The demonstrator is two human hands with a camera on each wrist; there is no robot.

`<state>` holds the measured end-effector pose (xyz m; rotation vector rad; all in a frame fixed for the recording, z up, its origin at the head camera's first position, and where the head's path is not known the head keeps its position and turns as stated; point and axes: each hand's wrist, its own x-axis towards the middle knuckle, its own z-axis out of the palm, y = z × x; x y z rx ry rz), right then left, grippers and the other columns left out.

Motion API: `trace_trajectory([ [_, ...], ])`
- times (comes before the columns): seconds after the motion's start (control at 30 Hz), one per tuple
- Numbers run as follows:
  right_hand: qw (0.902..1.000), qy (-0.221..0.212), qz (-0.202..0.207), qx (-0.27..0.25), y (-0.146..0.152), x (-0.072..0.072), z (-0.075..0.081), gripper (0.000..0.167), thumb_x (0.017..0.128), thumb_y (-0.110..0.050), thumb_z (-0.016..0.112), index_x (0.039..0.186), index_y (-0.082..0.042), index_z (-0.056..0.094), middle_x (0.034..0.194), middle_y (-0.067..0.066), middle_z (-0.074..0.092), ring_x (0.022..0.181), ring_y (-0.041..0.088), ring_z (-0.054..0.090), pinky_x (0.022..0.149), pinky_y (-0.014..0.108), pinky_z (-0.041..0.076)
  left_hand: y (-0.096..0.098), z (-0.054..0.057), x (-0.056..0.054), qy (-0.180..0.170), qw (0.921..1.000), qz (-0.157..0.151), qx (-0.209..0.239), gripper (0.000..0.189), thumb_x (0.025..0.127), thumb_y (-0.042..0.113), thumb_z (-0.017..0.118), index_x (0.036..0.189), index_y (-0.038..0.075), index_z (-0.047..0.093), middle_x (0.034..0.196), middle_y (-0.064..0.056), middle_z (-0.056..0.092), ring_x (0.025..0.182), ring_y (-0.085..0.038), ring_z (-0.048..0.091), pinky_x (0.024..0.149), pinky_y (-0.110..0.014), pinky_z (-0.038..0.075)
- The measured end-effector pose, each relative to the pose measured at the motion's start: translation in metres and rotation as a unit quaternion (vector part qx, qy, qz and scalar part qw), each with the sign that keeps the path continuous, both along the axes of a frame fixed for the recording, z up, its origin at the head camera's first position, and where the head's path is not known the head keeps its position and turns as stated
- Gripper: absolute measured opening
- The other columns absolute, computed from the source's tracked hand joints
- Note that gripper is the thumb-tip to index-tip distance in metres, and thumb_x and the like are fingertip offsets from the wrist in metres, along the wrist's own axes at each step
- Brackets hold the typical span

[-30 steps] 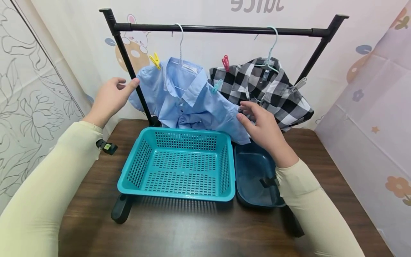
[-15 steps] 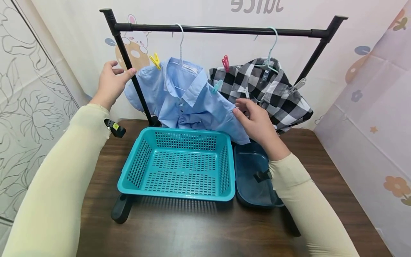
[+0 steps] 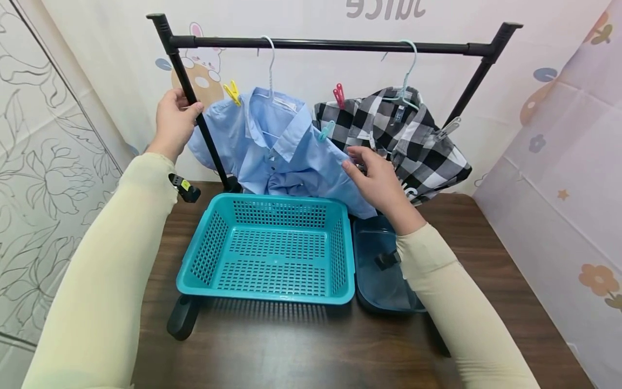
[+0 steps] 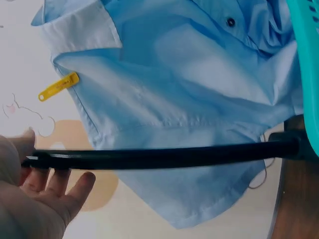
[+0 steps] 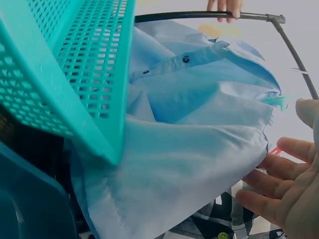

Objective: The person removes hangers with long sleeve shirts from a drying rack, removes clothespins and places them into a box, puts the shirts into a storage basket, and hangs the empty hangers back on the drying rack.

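Note:
In the head view my left hand (image 3: 174,121) is at the left post of a black clothes rack (image 3: 194,108), thumb in front and fingers behind it. The left wrist view shows this post (image 4: 164,157) passing between thumb and fingers. A light blue shirt (image 3: 291,146) hangs from a pale hanger (image 3: 271,67), with a yellow clothespin (image 3: 232,93) and a light blue clothespin (image 3: 326,132) on its shoulders. My right hand (image 3: 376,175) is at this shirt's right sleeve, fingers relaxed and fingertips right at its edge (image 5: 259,149). Behind that hand hangs a black-and-white checked shirt (image 3: 413,146).
A turquoise basket (image 3: 265,296) stands on the brown table (image 3: 301,346), in front of the rack. A dark blue bin (image 3: 384,281) is beside it on the right. A red clothespin (image 3: 339,95) and a clear clothespin (image 3: 448,129) are on the checked shirt. A curtain backs the rack.
My left hand has moved up and right, bringing its thumb and fingers round the rack post. My right hand has shifted left along the blue sleeve. Basket and bin have stayed put.

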<state>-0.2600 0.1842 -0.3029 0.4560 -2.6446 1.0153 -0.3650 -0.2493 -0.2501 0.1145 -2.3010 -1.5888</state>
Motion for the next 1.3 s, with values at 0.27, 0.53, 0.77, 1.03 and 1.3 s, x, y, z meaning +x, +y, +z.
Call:
trace_trajectory([
  [0.27,1.0000,-0.008,-0.001,-0.005,0.000,-0.014,-0.001,0.050,0.106,-0.040,0.056,0.149,-0.014,0.050,0.145,0.009,0.059,0.130,0.027,0.058,0.107,0.047,0.048,0.004,0.005,-0.005,-0.007,0.9994,0.017,-0.029,0.045,0.105,0.025,0.057,0.149,0.023,0.045,0.142,-0.003,0.055,0.126,-0.016,0.056,0.106,-0.037,0.051],
  [0.53,1.0000,0.005,-0.002,-0.007,-0.012,-0.025,-0.005,0.042,0.107,-0.031,0.057,0.146,-0.016,0.055,0.140,0.009,0.062,0.126,0.025,0.060,0.104,0.046,0.050,0.000,0.003,-0.009,-0.027,0.9888,0.001,-0.147,0.043,0.110,0.028,0.043,0.151,0.018,0.035,0.145,-0.010,0.051,0.127,-0.020,0.060,0.104,-0.039,0.052],
  [0.77,0.9998,0.018,0.005,-0.007,-0.026,-0.032,-0.004,0.035,0.108,-0.029,0.054,0.140,-0.018,0.060,0.129,0.008,0.067,0.113,0.024,0.064,0.095,0.047,0.051,0.000,0.003,-0.008,-0.043,0.9826,-0.013,-0.180,0.045,0.111,0.030,0.038,0.151,0.012,0.029,0.148,-0.017,0.049,0.130,-0.027,0.060,0.108,-0.043,0.049],
  [1.03,0.9998,0.014,-0.011,0.003,-0.039,-0.033,0.003,0.027,0.110,-0.023,0.049,0.133,-0.014,0.061,0.117,0.009,0.068,0.092,0.025,0.060,0.079,0.042,0.049,0.001,0.000,-0.009,-0.053,0.9810,-0.013,-0.186,0.047,0.111,0.032,0.033,0.152,0.011,0.023,0.146,-0.017,0.050,0.127,-0.024,0.061,0.109,-0.042,0.047],
  [1.3,0.9992,-0.029,0.003,-0.028,-0.047,-0.031,0.010,0.025,0.109,-0.027,0.051,0.128,-0.015,0.061,0.119,0.007,0.066,0.101,0.024,0.059,0.085,0.042,0.048,0.001,-0.006,-0.011,-0.044,0.9772,-0.009,-0.208,0.045,0.111,0.033,0.032,0.149,0.009,0.024,0.141,-0.017,0.056,0.125,-0.027,0.063,0.105,-0.043,0.049],
])
